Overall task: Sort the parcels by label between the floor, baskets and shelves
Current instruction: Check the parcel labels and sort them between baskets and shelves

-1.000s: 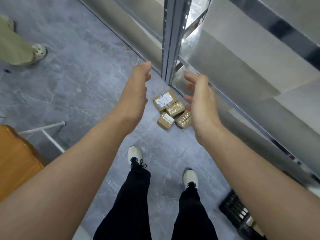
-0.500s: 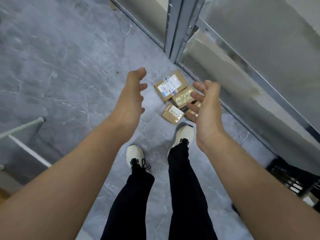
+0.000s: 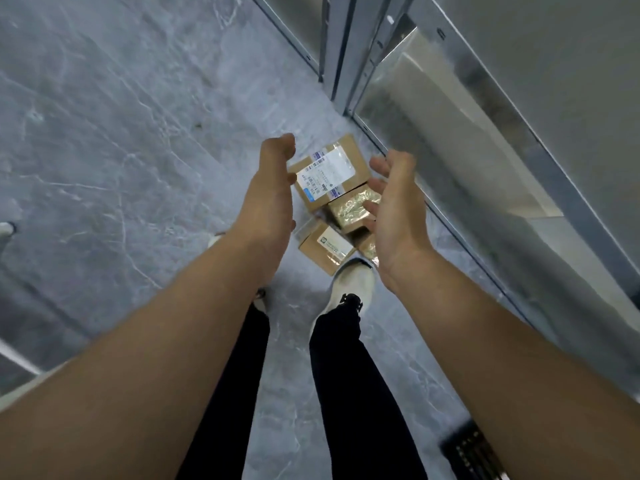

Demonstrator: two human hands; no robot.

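Both hands were open and empty, left hand and right hand flanking the parcels lying on the floor straight below them; biggest parcel ran diagonally, closer to the left

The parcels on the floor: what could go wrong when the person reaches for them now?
1. The right shoe is stepping very near the small labelled parcel; it may kick or crush it.
2. The parcels lie tightly clustered, so the open left hand and right hand might grab the wrong one; the tape-wrapped parcel shows no readable label.
3. The metal shelf frame is close; knuckles could hit it.
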